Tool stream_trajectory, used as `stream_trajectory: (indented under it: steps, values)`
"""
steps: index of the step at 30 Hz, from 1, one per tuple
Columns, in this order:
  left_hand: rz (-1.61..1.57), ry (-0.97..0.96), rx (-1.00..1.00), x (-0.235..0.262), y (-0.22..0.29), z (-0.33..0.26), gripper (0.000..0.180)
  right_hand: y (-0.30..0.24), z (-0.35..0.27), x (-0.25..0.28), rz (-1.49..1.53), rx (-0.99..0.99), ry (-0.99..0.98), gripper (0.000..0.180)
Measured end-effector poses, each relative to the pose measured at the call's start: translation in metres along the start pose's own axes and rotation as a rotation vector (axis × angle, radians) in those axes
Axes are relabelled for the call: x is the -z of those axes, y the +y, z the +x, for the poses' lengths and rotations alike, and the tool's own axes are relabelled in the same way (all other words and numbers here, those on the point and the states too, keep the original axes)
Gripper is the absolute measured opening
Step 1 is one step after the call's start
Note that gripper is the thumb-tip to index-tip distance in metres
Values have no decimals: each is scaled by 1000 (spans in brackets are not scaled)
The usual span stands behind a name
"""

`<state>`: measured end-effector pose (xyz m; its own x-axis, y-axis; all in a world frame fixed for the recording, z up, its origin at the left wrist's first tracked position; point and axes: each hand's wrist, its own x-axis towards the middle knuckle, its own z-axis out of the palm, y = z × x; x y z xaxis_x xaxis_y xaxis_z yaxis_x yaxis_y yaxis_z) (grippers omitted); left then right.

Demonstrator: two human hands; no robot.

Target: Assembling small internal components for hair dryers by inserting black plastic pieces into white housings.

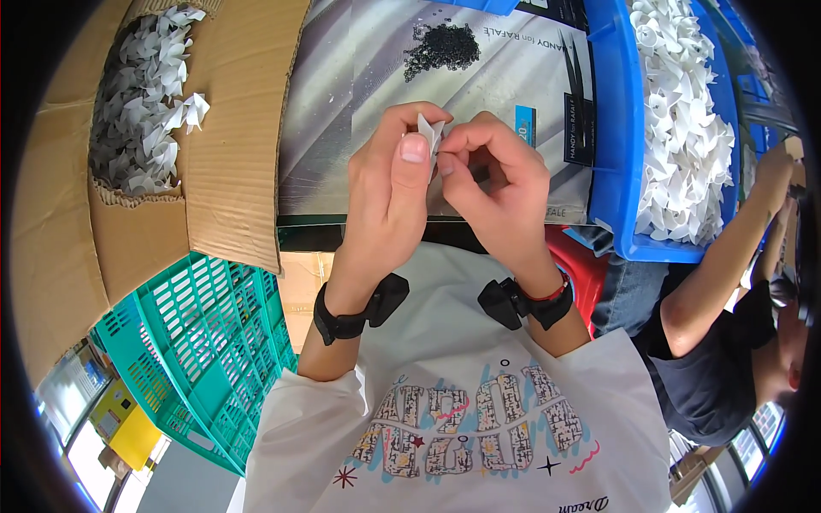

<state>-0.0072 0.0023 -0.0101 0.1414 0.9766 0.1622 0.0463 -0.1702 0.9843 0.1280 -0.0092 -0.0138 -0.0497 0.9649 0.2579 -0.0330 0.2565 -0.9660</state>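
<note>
a big brown cardboard box is on the left, above the white shirt (which has big patterned letters and curly writing). the shiny printed top has small words on a black label and a blue label. the blue bin on the right holds many white shapes. the left hand pinches one white piece over the printed top. the right hand presses thumb and finger together at its edge; i cannot tell what they hold. this looks like a careful joining step, needing a steady left hold and a gentle right push next. tiny black bits lie piled beyond.
</note>
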Motion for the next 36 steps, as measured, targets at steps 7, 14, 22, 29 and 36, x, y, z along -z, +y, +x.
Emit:
stream_trajectory:
  steps: [7, 14, 22, 29, 36]
  values:
    - [9, 1, 4, -3, 4, 3, 46, -3, 0, 0, -147, 60, 76, 13]
    - [110, -27, 21, -1, 13, 0, 45, -12, 3, 8, -224, 39, -7, 12]
    - [290, 27, -73, 46, 47, 2, 39, -5, 30, 48, 1269, -44, -127, 30]
    - [1778, 269, -34, 163, 33, 43, 40, 10, 28, 54, 1100, -299, -10, 21]
    - [1702, 141, 76, 182, 21, 47, 41, 1, 36, 50, 744, -429, 46, 15]
